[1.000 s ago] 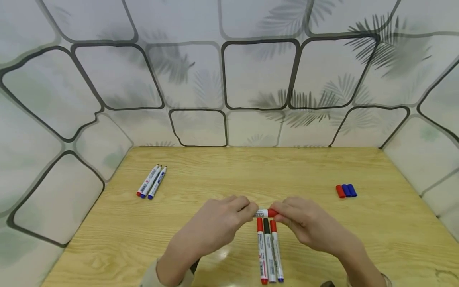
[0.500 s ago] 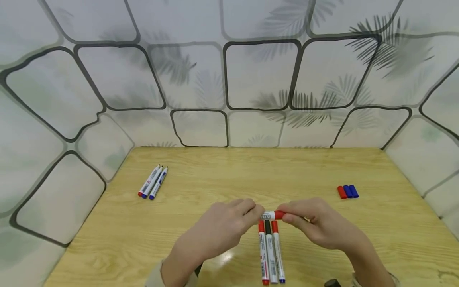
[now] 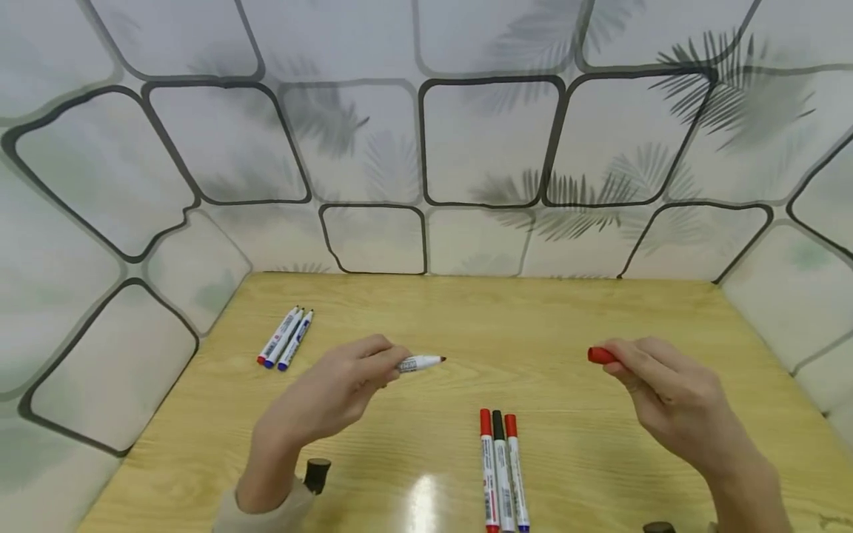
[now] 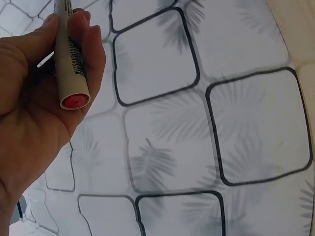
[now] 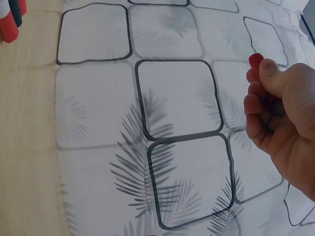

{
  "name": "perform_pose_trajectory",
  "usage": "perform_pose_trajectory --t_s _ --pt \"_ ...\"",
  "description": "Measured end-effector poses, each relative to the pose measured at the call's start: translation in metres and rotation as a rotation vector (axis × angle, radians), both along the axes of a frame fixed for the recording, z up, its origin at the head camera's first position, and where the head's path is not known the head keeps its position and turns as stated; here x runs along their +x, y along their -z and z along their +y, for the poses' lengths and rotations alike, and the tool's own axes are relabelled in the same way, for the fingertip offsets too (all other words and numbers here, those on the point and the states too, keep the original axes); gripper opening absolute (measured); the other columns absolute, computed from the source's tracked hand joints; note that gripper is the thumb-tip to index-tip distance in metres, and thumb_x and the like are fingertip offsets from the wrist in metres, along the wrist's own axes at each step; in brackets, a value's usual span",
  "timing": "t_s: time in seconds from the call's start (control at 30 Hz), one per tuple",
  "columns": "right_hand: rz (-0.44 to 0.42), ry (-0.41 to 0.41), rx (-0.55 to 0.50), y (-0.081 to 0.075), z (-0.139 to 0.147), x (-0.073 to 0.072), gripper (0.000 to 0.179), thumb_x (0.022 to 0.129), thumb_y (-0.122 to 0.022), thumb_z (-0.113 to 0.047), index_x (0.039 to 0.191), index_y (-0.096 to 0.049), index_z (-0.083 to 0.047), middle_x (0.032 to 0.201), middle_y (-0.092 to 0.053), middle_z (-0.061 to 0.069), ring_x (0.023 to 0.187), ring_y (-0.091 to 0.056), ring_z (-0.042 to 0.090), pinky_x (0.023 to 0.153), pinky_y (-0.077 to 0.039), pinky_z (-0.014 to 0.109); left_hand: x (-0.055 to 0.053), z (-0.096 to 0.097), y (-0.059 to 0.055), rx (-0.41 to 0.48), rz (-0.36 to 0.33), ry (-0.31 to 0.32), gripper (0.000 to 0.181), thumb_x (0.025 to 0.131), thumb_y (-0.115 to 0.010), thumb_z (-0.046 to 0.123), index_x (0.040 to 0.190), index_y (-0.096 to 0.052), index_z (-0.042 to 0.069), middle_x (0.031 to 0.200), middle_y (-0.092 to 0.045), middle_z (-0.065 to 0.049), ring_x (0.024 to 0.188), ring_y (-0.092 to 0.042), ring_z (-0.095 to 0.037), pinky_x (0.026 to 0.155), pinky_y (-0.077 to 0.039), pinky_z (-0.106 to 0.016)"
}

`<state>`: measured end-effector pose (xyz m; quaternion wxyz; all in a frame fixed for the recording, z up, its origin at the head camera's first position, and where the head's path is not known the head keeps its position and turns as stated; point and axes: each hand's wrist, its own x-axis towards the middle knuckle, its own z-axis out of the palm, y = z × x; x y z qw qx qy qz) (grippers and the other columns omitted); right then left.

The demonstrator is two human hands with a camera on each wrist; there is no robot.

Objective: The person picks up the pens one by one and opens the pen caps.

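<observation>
Left hand (image 3: 333,389) pinches the uncapped marker (image 3: 421,363), tip bare, above the counter (image 3: 566,318); right hand (image 3: 680,392), well apart, pinches the red cap (image 3: 602,355). A dip on the left could streak the counter! A loosened pinch could send the red cap rolling, though how firmly it's held, partly hidden, is hard to tell.

This looks like an indoor booth or enclosed work nook (whether in a home or an office, I cannot tell). Walls (image 3: 486,141) patterned with dark rounded outlines and grey fronds rise behind the wood-grain table (image 3: 506,318) and along its left and right sides.
</observation>
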<state>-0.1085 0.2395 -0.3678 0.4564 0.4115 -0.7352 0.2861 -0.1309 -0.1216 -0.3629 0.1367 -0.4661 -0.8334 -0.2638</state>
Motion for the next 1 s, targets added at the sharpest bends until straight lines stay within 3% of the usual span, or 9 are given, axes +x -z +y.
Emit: perform_pose_trajectory --t_s 0.1,0.17,0.4,0.57,0.8,1.0 --pt "-0.039 0.013 0.067 0.001 -0.002 -0.001 0.045 0.104 -0.052 -0.029 0.091 -0.073 0.008 0.075 -0.065 0.008 0.065 -0.051 0.005 0.057 -0.040 0.009 -0.001 0.007 0.000 -0.030 0.018 0.034 0.023 0.094 -0.063 -0.002 0.115 -0.063 0.009 0.098 -0.058 0.001 0.075 -0.047 -0.006 0.063 -0.043 -0.017" --pt "-0.065 0.006 0.083 0.001 -0.005 -0.001 0.043 0.104 -0.052 -0.029 0.093 -0.073 0.007 0.077 -0.065 0.005 0.065 -0.049 0.003 0.055 -0.038 0.009 -0.001 0.012 0.000 -0.045 0.036 0.021 0.021 0.094 -0.063 0.000 0.114 -0.063 0.009 0.098 -0.058 0.000 0.075 -0.047 -0.006 0.064 -0.044 -0.017" --pt "-0.181 0.034 0.073 0.001 -0.013 0.004 0.043 0.103 -0.053 -0.036 0.098 -0.074 0.001 0.081 -0.068 0.000 0.072 -0.055 -0.001 0.059 -0.043 0.010 0.001 0.015 -0.002 -0.037 0.062 -0.009 0.024 0.093 -0.066 0.001 0.115 -0.064 0.008 0.098 -0.059 -0.001 0.073 -0.050 -0.007 0.063 -0.046 -0.017" --pt "-0.254 0.005 0.014 -0.001 -0.016 0.008 0.044 0.100 -0.057 -0.038 0.099 -0.074 0.003 0.080 -0.067 0.000 0.072 -0.051 -0.004 0.054 -0.039 0.010 0.000 0.013 -0.003 -0.022 0.070 -0.021 0.024 0.093 -0.066 0.002 0.117 -0.065 0.007 0.099 -0.060 -0.002 0.074 -0.051 -0.007 0.065 -0.047 -0.017" --pt "-0.264 -0.044 -0.015 -0.001 -0.016 0.007 0.042 0.098 -0.061 -0.035 0.100 -0.074 0.004 0.081 -0.068 0.001 0.072 -0.053 -0.004 0.053 -0.040 0.009 -0.002 0.011 -0.003 0.003 0.067 -0.029 0.026 0.093 -0.067 0.002 0.118 -0.067 0.007 0.102 -0.063 -0.002 0.077 -0.053 -0.008 0.067 -0.048 -0.018" --pt "-0.258 -0.061 -0.017 0.002 -0.015 0.005 0.041 0.098 -0.062 -0.034 0.099 -0.074 0.005 0.081 -0.068 0.001 0.072 -0.055 -0.002 0.057 -0.042 0.010 -0.006 0.008 -0.001 0.043 0.141 -0.036 0.025 0.090 -0.072 0.005 0.115 -0.072 0.008 0.101 -0.067 -0.001 0.086 -0.059 -0.012 0.071 -0.050 -0.023"
